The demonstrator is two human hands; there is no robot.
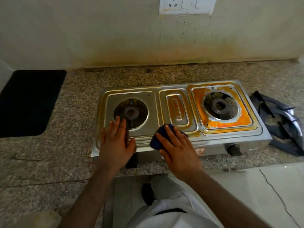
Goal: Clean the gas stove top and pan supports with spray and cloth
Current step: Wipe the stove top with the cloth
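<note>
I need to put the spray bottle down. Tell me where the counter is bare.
Free: the granite counter between the black mat and the stove, and the strip behind the stove along the wall. Crowded: right of the stove, where the pan supports lie.

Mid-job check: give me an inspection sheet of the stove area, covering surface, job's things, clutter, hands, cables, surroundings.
Surface: speckled stone counter; stove on it.
Job's things: left burner tray looks clean, right burner tray has an orange stain; blue cloth; pan supports off, right of stove; spray not seen.
Clutter: black mat at left.
Hands: left hand flat on stove; right hand presses cloth.
Cables: nothing seen.
Surroundings: stained wall, socket.
</note>
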